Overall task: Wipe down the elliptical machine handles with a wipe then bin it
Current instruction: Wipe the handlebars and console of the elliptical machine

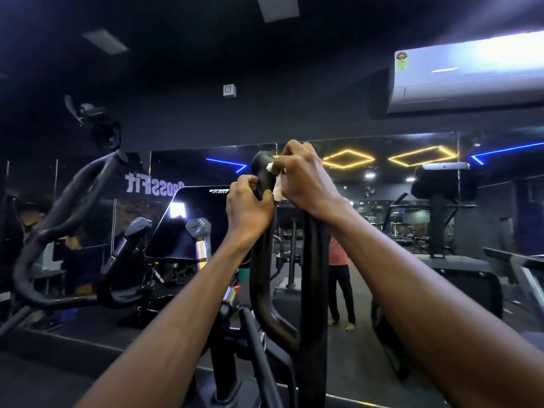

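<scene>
You stood in a dark gym with a big mirror [382, 178], yellow lights [347, 159] and an air cooler [471, 75].

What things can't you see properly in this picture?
All in the head view:
- The wipe: mostly hidden under the right hand; only small white bits show.
- The handle where it is being wiped: covered by the right hand and the left hand, so its cleanliness cannot be judged.
- A bin: none in view.
- The console screen: dark with glare, unreadable.
- The left handle: dim and blurred.
</scene>
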`<state>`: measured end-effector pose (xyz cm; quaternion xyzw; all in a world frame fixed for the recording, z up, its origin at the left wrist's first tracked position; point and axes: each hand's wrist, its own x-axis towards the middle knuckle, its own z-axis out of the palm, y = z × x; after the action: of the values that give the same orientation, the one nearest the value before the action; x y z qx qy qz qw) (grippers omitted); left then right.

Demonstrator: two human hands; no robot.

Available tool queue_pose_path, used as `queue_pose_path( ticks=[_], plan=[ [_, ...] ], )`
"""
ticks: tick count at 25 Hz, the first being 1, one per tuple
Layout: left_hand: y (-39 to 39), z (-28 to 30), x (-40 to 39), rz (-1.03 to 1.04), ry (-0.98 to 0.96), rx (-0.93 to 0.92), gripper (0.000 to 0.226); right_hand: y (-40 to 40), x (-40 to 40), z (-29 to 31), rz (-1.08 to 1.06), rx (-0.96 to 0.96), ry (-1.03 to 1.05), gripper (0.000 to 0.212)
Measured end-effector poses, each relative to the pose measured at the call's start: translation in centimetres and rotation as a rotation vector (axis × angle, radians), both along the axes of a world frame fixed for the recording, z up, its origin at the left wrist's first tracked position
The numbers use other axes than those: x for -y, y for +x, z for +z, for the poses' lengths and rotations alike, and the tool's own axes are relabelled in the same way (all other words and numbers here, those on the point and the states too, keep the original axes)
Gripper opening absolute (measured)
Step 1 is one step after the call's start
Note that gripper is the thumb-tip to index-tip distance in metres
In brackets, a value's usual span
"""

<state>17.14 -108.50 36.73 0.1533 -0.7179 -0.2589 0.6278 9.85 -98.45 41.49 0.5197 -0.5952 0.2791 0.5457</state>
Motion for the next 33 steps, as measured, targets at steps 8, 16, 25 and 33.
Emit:
queue_pose_path(
  ticks=[8,16,25,33],
  plan=[
    [0.9,0.2,1.6,-0.134,-0.007,0.112,0.034,-0.1,-0.3,-0.5,-0.006,0.161,-0.19,0.022],
    [1.1,0.0,2.4,-0.222,0.016,0.1,0.028,0.4,2.2,1.8,-0.061,0.089,-0.05,0.019],
    [0.8,-0.3,3.0,-0.283,0.061,0.068,0.029,0.9,3.2,4.4,0.009,0.174,-0.027,0.024],
    [1.5,-1.1,4.3,-0.372,0.12,0.09,0.011,1.2,2.6,0.2,-0.121,-0.129,0.077,0.016]
  ],
)
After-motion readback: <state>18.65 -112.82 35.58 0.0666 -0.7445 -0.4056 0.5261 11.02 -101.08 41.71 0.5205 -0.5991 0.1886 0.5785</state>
